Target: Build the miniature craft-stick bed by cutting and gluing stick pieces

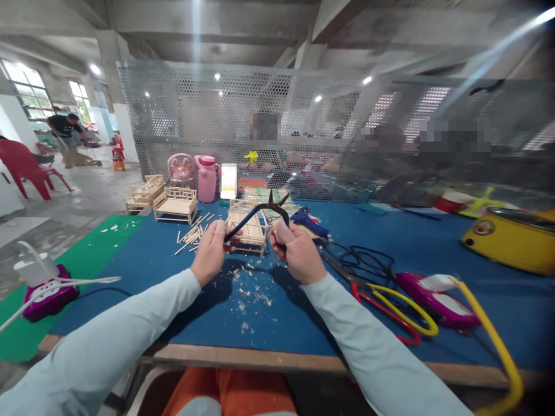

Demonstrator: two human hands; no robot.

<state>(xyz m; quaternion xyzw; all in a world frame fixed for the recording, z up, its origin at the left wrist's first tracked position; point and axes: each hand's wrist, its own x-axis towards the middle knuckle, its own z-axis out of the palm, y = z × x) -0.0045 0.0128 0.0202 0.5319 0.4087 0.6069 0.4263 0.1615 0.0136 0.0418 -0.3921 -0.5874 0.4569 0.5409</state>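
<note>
1. Black U-shaped metal snips [260,212] sit raised between our two hands, above the blue felt-covered table [433,242], blades pointing up and away from us.
2. Our left hand [212,254] has its fingers curled shut around one black handle arm.
3. Our right hand [295,251] closes its fingers on the other arm near the bend.
4. Behind the snips stands a small pale wooden stick-built frame [248,230]; we cannot tell whether the blades touch it.
5. Loose wooden sticks [191,234] lie to its left, pale chips [251,292] scattered below our hands.
6. Red-and-yellow-handled scissors [390,303] rest to our right.
</note>
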